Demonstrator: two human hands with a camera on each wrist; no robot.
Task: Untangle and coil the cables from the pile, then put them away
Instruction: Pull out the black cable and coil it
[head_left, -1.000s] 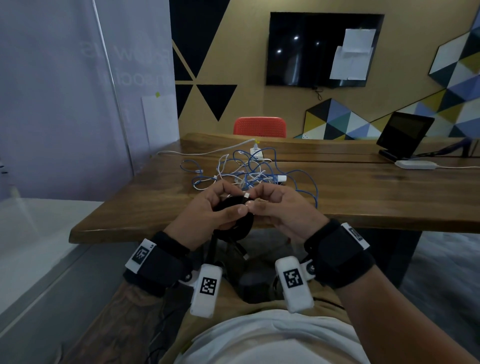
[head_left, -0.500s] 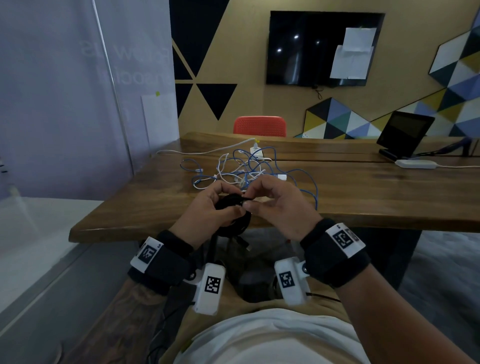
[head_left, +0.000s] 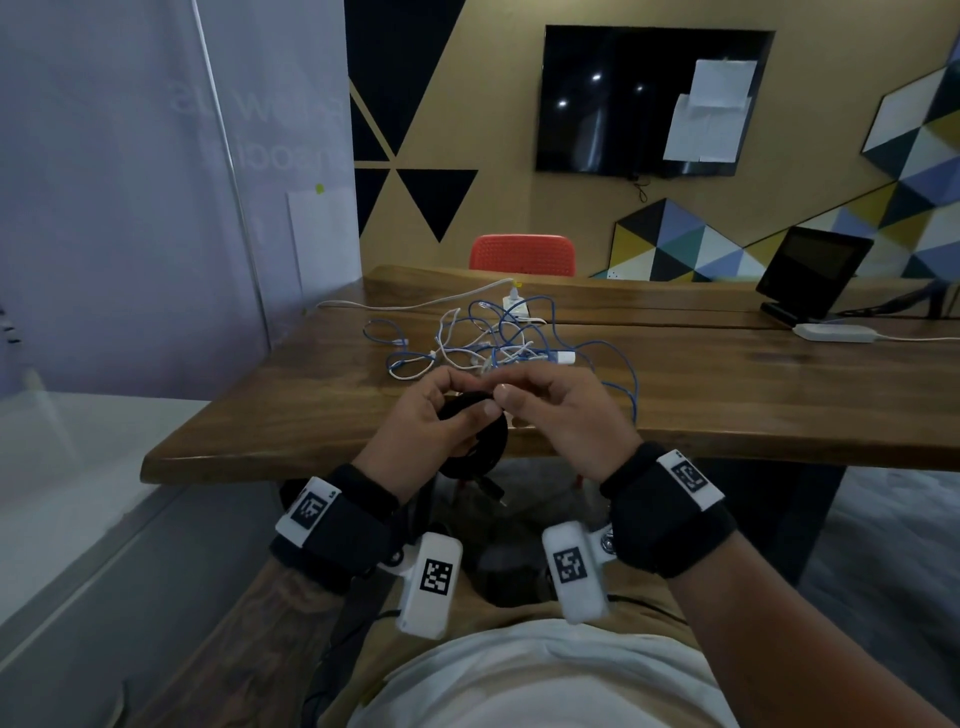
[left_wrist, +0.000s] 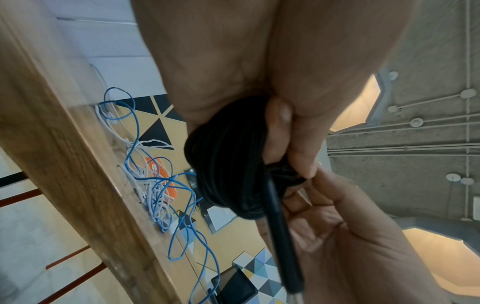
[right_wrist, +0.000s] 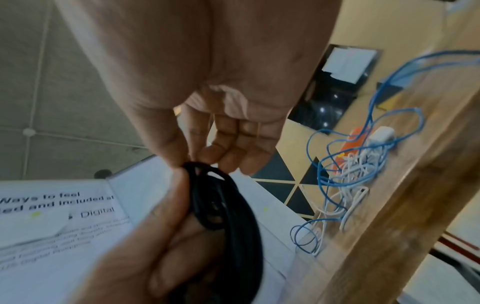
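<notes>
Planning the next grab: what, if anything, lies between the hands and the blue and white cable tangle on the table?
Only the coiled black cable, gripped by the left hand and pinched by the right hand; the blue and white cable tangle lies just beyond, unobstructed.

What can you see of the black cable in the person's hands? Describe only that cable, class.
The black cable is thin, matte and wound into a compact round coil of many loops. The left hand grips the coil in front of the table's near edge, off the wood. The right hand pinches a strand at its top. One straight end, tipped with a metal plug, hangs free below.
</notes>
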